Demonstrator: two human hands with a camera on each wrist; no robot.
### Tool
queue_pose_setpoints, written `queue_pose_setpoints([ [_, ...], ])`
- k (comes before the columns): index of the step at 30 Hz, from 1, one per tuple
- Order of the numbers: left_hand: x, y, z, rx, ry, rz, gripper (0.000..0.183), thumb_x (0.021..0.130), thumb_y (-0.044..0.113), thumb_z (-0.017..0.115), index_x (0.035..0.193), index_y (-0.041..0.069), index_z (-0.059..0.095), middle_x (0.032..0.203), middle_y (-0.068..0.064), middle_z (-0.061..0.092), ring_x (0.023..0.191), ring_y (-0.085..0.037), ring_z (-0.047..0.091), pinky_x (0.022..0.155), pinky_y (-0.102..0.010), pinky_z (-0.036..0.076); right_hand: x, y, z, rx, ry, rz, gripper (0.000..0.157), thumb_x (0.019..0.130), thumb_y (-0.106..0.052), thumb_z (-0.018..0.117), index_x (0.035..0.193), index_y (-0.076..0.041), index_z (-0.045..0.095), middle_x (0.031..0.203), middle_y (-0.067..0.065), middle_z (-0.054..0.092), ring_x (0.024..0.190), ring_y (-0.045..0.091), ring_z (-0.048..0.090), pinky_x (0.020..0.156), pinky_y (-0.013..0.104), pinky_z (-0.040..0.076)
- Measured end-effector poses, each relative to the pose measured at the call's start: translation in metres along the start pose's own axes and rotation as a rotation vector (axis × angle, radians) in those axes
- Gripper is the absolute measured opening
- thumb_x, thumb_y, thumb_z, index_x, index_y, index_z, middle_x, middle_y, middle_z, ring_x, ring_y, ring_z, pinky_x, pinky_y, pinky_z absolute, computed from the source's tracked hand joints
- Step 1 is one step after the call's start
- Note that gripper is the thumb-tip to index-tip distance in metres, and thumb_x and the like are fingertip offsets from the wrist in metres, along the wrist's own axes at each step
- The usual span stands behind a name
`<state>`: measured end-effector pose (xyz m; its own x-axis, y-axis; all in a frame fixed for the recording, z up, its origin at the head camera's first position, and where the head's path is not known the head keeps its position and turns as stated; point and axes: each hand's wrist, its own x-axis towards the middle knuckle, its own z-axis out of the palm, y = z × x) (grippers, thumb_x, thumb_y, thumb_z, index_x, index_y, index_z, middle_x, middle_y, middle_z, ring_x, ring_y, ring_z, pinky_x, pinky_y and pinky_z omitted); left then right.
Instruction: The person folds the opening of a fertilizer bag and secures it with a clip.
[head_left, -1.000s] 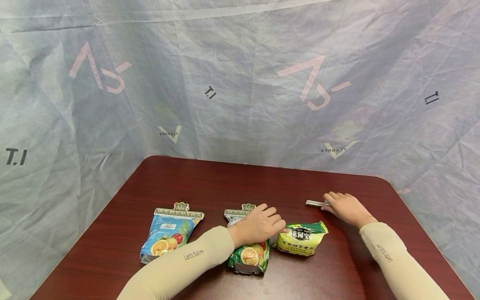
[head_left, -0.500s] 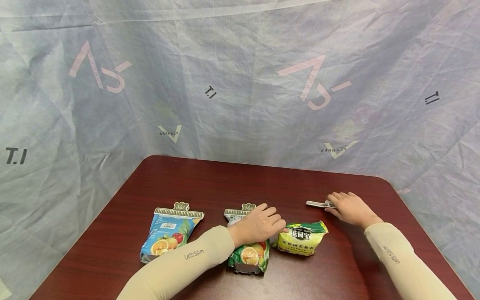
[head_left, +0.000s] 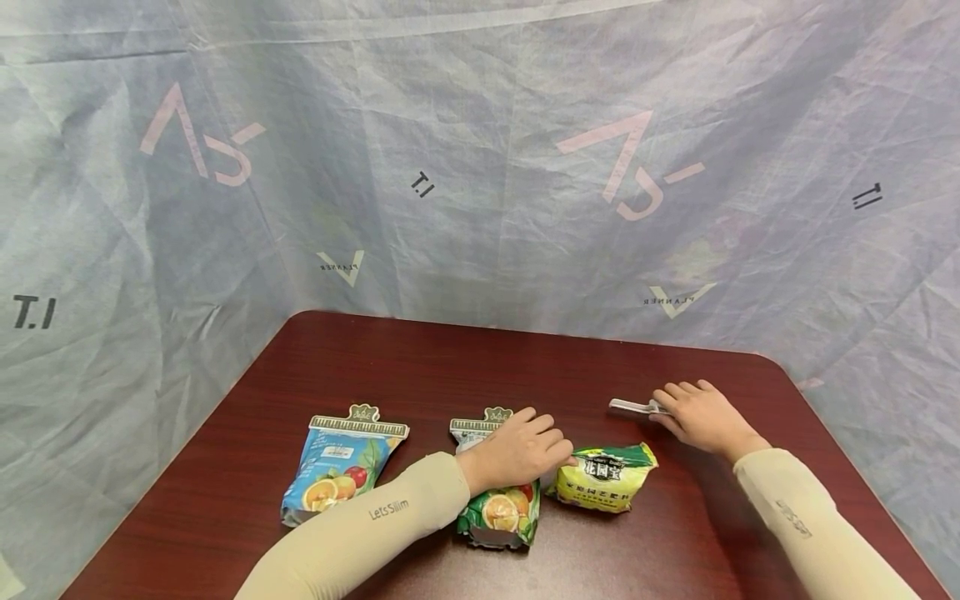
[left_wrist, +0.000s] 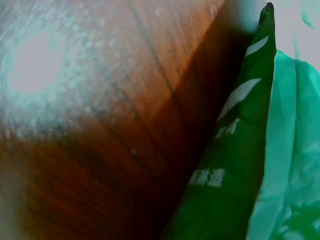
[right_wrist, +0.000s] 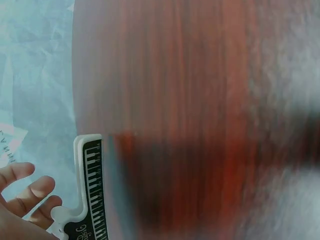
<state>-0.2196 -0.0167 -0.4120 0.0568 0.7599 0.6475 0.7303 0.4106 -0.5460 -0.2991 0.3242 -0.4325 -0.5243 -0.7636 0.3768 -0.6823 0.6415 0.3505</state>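
My left hand (head_left: 517, 450) reaches over a green fruit-print bag (head_left: 501, 512) and pinches the left end of a yellow-and-green bag (head_left: 600, 479) lying on its side. In the left wrist view the green bag (left_wrist: 290, 150) runs along the right edge; the hand itself is out of that picture. Farther right, my right hand (head_left: 697, 414) holds a white clip (head_left: 632, 407) by its handle between thumb and fingers. The right wrist view shows that clip (right_wrist: 92, 185) with a black-and-white piano-key print, several fingertips (right_wrist: 42, 186) beside it.
At the left lies a blue fruit-print bag (head_left: 330, 475), its top held by a piano-key clip (head_left: 358, 427). A similar clip (head_left: 472, 425) sits on the green bag's top. Everything rests on a dark red wooden table (head_left: 450, 358) with grey cloth (head_left: 480, 208) hung behind.
My right hand has shifted slightly to the right, toward the clip's handle end, so more of the handle shows. My left hand and the bags stay where they were.
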Motion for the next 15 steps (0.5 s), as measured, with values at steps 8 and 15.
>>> queue_pose_setpoints([
  [8, 0.0, 0.0, 0.001, 0.006, -0.003, 0.002, 0.031, 0.097, 0.035, 0.041, 0.072, 0.018, 0.047, 0.064, 0.01, 0.05, 0.059, -0.01, 0.03, 0.052, -0.024, 0.03, 0.013, -0.008, -0.02, 0.014, 0.1, -0.054, 0.031, 0.073, -0.032, 0.068, 0.095, -0.012, 0.06, 0.078, 0.0, 0.051, 0.068, 0.023, 0.052, 0.059, 0.038, 0.035],
  [15, 0.0, 0.0, 0.002, 0.009, 0.006, -0.001, 0.032, 0.098, 0.034, 0.039, 0.072, 0.018, 0.047, 0.063, 0.01, 0.048, 0.058, -0.01, 0.03, 0.052, -0.024, 0.029, 0.026, -0.02, -0.04, 0.018, 0.208, -0.109, 0.038, 0.093, -0.046, 0.04, 0.087, -0.012, 0.057, 0.071, -0.002, 0.047, 0.064, 0.022, 0.048, 0.058, 0.038, 0.033],
])
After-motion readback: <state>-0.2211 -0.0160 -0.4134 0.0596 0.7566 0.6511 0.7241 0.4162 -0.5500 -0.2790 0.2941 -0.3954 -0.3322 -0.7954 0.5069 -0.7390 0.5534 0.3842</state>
